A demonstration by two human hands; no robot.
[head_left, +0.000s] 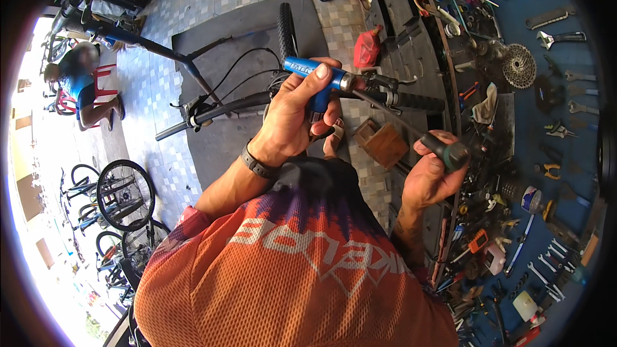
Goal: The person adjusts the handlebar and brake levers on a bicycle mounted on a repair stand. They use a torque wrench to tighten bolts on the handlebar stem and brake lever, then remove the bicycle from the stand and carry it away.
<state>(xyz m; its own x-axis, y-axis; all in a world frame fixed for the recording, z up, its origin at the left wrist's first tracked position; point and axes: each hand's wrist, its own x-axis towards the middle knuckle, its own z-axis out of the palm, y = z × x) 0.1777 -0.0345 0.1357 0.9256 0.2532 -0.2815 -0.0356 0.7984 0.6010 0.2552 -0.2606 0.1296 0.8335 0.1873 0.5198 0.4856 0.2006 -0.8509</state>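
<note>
My left hand (287, 112) is wrapped around a blue T-shaped metal part (331, 77) with a silver collar at its right end. The thumb lies along the top of it. In my right hand (432, 173) is a screwdriver (447, 152) with a dark green and black handle. Its long thin shaft slants up and left to the collar of the blue part. Whether the tip touches the collar or enters it, I cannot tell. Behind both hands runs a bicycle handlebar (241, 106) with a black grip (418, 102), partly hidden by my left hand.
A blue bicycle frame (144, 45) and a tyre (286, 29) lie beyond, over a dark mat (193, 42). To the right, a tool bench and blue board hold a cassette (519, 66), wrenches and pliers. A wooden box (385, 144) is near my right hand. One person (83, 77) sits far left.
</note>
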